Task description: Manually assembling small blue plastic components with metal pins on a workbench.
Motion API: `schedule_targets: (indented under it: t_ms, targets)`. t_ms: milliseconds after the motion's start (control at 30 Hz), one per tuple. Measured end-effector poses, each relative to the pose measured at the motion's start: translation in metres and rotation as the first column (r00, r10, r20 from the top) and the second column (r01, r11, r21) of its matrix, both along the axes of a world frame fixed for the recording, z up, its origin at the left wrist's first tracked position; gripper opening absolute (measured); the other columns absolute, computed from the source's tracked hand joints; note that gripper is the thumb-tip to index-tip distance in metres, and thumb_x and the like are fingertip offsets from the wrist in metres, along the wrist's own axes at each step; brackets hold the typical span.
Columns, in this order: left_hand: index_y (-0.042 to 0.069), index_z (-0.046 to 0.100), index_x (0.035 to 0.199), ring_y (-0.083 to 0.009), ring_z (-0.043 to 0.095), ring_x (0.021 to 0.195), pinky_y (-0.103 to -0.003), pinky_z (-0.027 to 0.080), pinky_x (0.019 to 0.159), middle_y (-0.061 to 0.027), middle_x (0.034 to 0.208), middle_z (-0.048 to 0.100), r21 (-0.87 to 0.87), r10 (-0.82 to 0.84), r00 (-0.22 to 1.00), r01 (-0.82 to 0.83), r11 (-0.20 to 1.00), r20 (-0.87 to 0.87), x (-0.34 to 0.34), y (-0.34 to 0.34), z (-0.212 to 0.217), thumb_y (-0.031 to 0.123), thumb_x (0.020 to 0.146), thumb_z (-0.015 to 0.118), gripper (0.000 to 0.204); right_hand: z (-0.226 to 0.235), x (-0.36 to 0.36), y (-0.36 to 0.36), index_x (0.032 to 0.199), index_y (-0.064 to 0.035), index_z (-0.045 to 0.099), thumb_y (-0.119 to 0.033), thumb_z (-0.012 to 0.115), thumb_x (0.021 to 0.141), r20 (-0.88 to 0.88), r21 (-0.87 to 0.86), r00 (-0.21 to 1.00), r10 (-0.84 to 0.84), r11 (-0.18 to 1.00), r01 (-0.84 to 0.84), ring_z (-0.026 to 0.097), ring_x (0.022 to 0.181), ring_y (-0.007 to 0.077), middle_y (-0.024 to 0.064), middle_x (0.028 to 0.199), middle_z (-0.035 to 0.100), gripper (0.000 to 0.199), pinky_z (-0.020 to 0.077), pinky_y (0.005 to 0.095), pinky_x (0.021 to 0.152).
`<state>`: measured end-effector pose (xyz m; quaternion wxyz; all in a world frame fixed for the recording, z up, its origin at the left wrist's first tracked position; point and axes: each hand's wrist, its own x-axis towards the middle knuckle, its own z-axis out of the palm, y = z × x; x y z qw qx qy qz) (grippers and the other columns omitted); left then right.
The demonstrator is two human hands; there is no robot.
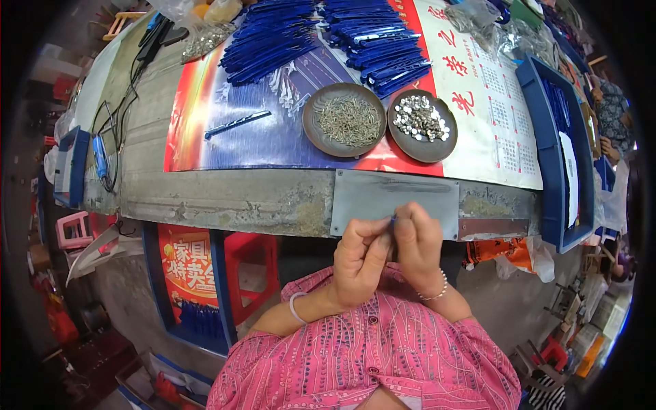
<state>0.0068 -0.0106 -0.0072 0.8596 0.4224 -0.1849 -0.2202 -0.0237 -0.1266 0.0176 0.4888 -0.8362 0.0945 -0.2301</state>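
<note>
My left hand (pixel 361 263) and my right hand (pixel 419 244) meet above the table's front edge, fingers pinched together. A tiny dark blue piece (pixel 393 220) peeks out between the fingertips; the rest of it is hidden. Just beyond them are two brown round dishes. The left dish (pixel 316 142) holds a heap of thin metal pins (pixel 350 120), the right dish (pixel 418 153) small round silvery pieces (pixel 421 117). Farther back lie piles of slim blue strips (pixel 270 41). One single strip (pixel 238 125), with pale marks, rests apart to the left.
A calendar sheet (pixel 509 130) covers much of the table. A grey metal plate (pixel 355 198) lines the front edge before me. Blue trays (pixel 529 102) stand at the right and below left. A blue-handled corded tool (pixel 100 158) hangs left. A red stool (pixel 236 273) stands below.
</note>
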Motion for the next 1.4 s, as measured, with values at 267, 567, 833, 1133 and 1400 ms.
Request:
schedule_targets:
  t_ms: [267, 567, 833, 1133, 1400]
  targets:
    - [-0.002, 0.047, 0.113, -0.0031, 0.049, 0.073, -0.019, 0.043, 0.061, -0.0029, 0.088, 0.057, 0.196, 0.091, 0.992, -0.107, 0.975, 0.091, -0.001, -0.001, 0.01, 0.001, 0.097, 0.044, 0.016, -0.006, 0.01, -0.006, 0.085, -0.0025, 0.053, -0.01, 0.066, 0.081, 0.219, -0.186, 0.974, 0.055, 0.982, -0.014, 0.052, 0.06, 0.0282, 0.01, 0.071, 0.054, 0.016, 0.0425, 0.0365, 0.057]
    - [-0.002, 0.047, 0.112, -0.0028, 0.047, 0.068, -0.018, 0.041, 0.058, -0.0016, 0.084, 0.055, 0.14, 0.041, 0.997, -0.05, 0.989, 0.069, -0.004, 0.004, -0.001, -0.001, 0.096, 0.046, 0.016, 0.003, -0.01, 0.003, 0.087, -0.0007, 0.05, -0.006, 0.061, 0.084, -0.196, 0.33, 0.976, 0.09, 0.944, -0.021, 0.055, 0.064, 0.0254, 0.0129, 0.078, 0.054, 0.012, 0.0442, 0.0327, 0.058]
    - [-0.001, 0.049, 0.112, -0.0038, 0.048, 0.07, -0.018, 0.042, 0.061, -0.0028, 0.087, 0.055, 0.15, 0.104, 0.99, -0.118, 0.982, 0.096, -0.008, 0.006, -0.003, -0.002, 0.095, 0.048, 0.017, -0.013, -0.005, 0.003, 0.09, -0.0001, 0.051, 0.002, 0.062, 0.08, 0.211, 0.107, 0.977, 0.029, 0.993, -0.053, 0.051, 0.068, 0.0207, 0.0087, 0.078, 0.055, 0.014, 0.0431, 0.0318, 0.066]
    - [-0.001, 0.048, 0.112, -0.0047, 0.05, 0.074, -0.018, 0.043, 0.067, -0.0036, 0.088, 0.056, 0.308, 0.158, 0.935, -0.259, 0.915, 0.319, -0.007, 0.005, -0.008, 0.0, 0.095, 0.049, 0.018, -0.004, -0.008, 0.019, 0.09, -0.0013, 0.051, -0.003, 0.061, 0.082, 0.075, -0.093, 0.991, -0.109, 0.989, 0.116, 0.052, 0.062, 0.0264, 0.0084, 0.076, 0.057, 0.013, 0.0415, 0.0372, 0.064]
    - [0.002, 0.037, 0.122, -0.0035, 0.044, 0.066, -0.017, 0.035, 0.056, -0.0055, 0.089, 0.055, 0.233, 0.023, 0.99, -0.055, 0.971, 0.138, -0.006, 0.005, 0.0, 0.004, 0.097, 0.043, 0.025, -0.007, -0.004, -0.003, 0.086, 0.0016, 0.051, -0.008, 0.058, 0.086, 0.058, 0.108, 0.994, 0.091, 0.989, -0.097, 0.048, 0.06, 0.0161, 0.0096, 0.072, 0.05, 0.011, 0.0405, 0.0266, 0.058]
